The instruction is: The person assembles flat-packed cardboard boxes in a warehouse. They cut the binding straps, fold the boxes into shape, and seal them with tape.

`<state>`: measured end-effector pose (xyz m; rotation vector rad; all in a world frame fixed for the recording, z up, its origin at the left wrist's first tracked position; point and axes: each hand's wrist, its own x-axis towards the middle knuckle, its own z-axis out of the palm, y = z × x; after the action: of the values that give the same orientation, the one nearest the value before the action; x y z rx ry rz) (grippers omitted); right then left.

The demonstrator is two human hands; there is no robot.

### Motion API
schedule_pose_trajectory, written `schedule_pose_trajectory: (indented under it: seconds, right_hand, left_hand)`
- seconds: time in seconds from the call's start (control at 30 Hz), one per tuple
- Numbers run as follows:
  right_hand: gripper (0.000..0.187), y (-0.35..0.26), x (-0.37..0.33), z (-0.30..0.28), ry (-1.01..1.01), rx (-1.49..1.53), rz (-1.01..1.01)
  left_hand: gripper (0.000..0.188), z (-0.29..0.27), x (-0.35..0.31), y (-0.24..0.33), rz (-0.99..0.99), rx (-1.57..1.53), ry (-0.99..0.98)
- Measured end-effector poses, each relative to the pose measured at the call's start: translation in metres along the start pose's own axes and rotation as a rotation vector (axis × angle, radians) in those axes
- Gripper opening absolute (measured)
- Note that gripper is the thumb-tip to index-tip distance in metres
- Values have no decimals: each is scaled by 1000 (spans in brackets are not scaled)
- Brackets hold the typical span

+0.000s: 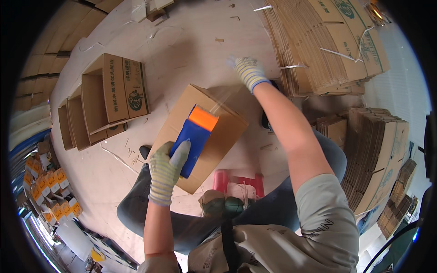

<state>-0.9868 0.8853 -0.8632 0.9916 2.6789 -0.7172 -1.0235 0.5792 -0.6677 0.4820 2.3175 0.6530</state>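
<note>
My left hand (166,168), in a striped knit glove, grips what looks like a blue tape dispenser (192,145) with a wide orange end. The dispenser lies over the top of a brown cardboard box (218,148) standing tilted between my knees. A shiny, see-through streak shows at the far end of the box. My right hand (249,73), in a matching glove, is raised past the box's far right corner, apart from it. Its fingertips are smeared by motion, so I cannot make out whether they hold anything.
Open boxes (102,98) stand nested on the floor at left. Stacks of flattened cartons (314,50) rise at far right, with another stack (373,154) nearer. A pink stool (257,184) is below me. Cardboard scraps (220,40) litter the floor. Orange-and-white packages (50,186) line the left.
</note>
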Motion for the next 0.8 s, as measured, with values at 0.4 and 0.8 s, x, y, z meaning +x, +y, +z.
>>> schedule_pose_trajectory:
  seconds: [0.4, 0.8]
  right_hand:
    - [58, -17, -18, 97, -385, 428, 36]
    - [54, -133, -90, 12, 5, -48, 14]
  left_hand:
    - [37, 10, 3, -15, 107, -69, 71]
    - [52, -31, -44, -81, -64, -36, -168]
